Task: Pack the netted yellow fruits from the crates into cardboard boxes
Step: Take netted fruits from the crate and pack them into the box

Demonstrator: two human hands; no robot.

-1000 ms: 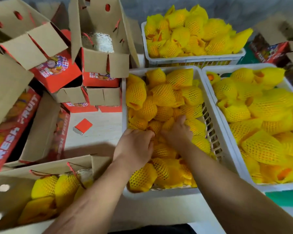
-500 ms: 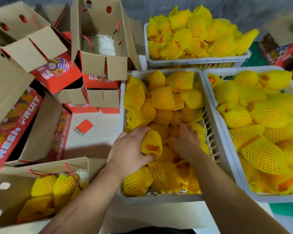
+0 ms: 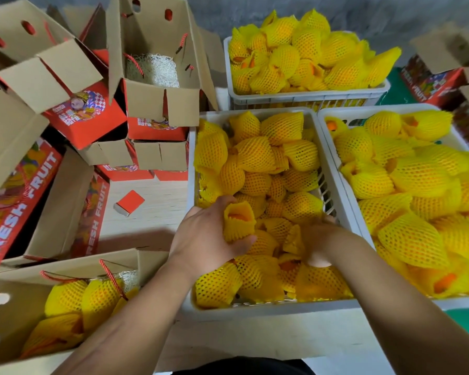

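A white middle crate (image 3: 192, 147) holds a heap of yellow netted fruits (image 3: 257, 155). My left hand (image 3: 201, 239) grips one netted fruit (image 3: 238, 221) and holds it upright just above the heap near the crate's front left. My right hand (image 3: 320, 244) reaches down among the fruits at the front right of the same crate; its fingers are buried in the pile, so what they hold is hidden. An open cardboard box (image 3: 14, 315) at the lower left contains several netted fruits (image 3: 90, 301).
Two more white crates full of netted fruits stand at the right (image 3: 333, 142) and at the back (image 3: 309, 97). Open red-and-brown boxes (image 3: 157, 85) crowd the left and back left. A small red carton (image 3: 129, 203) lies on the pale floor between boxes and crate.
My left hand has lifted its netted fruit higher out of the heap. My right hand slid toward me and to the right, deeper among the fruits.
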